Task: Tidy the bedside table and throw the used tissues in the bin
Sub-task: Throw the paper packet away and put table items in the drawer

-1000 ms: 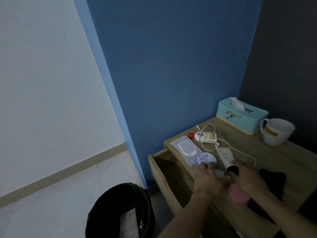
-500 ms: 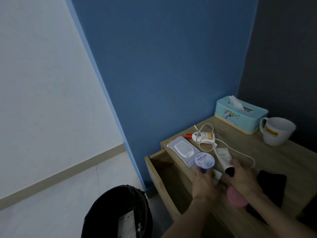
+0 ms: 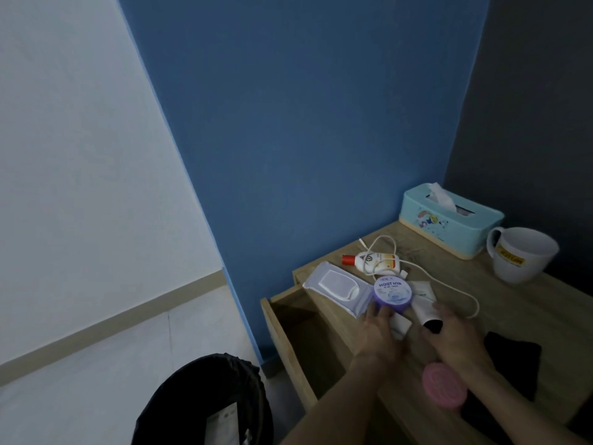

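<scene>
On the wooden bedside table (image 3: pixel 529 303), my left hand (image 3: pixel 380 332) grips a purple round jar (image 3: pixel 393 295) by its near edge and holds it tilted up. My right hand (image 3: pixel 455 337) is closed around the black cap end of a white tube (image 3: pixel 422 308) lying on the table. A small white item (image 3: pixel 401 324) lies between my hands. A black bin (image 3: pixel 205 406) stands on the floor at the lower left. I see no loose crumpled tissue on the table.
A wipes pack (image 3: pixel 337 285), a red-capped bottle (image 3: pixel 377 263) and a white cable (image 3: pixel 449 284) lie behind the jar. A teal tissue box (image 3: pixel 449 220) and white mug (image 3: pixel 519 258) stand at the back. A pink round thing (image 3: pixel 444 388) and black cloth (image 3: pixel 513 354) lie nearby. The drawer (image 3: pixel 288 319) is open.
My left hand has taken hold of the purple jar and lifted its near edge off the table. My right hand has stayed on the tube's cap end.
</scene>
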`<state>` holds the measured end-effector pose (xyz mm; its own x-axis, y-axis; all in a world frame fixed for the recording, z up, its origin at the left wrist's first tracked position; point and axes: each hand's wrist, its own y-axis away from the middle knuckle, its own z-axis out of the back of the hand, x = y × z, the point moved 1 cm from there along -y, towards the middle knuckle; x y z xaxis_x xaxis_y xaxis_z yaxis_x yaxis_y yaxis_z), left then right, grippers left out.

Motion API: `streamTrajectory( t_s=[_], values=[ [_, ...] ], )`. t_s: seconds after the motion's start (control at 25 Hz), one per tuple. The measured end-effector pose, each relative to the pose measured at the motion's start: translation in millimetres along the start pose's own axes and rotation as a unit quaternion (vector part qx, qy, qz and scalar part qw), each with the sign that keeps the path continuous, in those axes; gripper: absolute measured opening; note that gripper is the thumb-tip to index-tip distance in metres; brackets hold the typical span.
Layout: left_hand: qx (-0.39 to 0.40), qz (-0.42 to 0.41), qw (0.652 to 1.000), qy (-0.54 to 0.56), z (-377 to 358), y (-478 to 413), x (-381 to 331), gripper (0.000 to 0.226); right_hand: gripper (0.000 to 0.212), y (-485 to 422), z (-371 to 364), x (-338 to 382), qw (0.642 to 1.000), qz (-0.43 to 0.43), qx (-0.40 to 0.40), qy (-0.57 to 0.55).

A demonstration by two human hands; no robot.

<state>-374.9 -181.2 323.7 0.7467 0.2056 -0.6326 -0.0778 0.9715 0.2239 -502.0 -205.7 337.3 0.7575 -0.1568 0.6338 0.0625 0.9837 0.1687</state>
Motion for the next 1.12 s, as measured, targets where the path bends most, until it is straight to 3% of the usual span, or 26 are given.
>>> streamTrajectory(
  t_s=[0.36, 0.6, 0.76, 0.92, 1.12],
  values=[
    [0.008, 0.017, 0.997, 0.080, 8.0, 27.2, 11.0, 0.064, 0.047, 16.8, 6.1, -3.0, 0.998, 0.026, -0.044, -0.020],
    [-0.057, 0.060, 0.985, 0.153, 17.6, 55.9, 46.2, 0.068, 0.026, 43.5, 11.9, -10.8, 0.990, 0.018, -0.138, -0.003],
    [-0.040, 0.121, 0.983, 0.130, 11.8, 69.0, 73.5, 0.070, 0.035, 54.7, 11.7, -10.4, 0.980, 0.043, -0.193, 0.003],
    [-0.040, 0.136, 0.985, 0.103, 15.4, 74.0, 90.1, 0.067, 0.034, 58.6, 7.6, -1.2, 0.983, 0.042, -0.180, -0.014],
    [0.025, 0.125, 0.984, 0.127, 13.9, 69.7, 86.9, 0.070, 0.028, 67.8, 0.1, 10.9, 0.989, 0.045, -0.137, -0.041]
  ],
)
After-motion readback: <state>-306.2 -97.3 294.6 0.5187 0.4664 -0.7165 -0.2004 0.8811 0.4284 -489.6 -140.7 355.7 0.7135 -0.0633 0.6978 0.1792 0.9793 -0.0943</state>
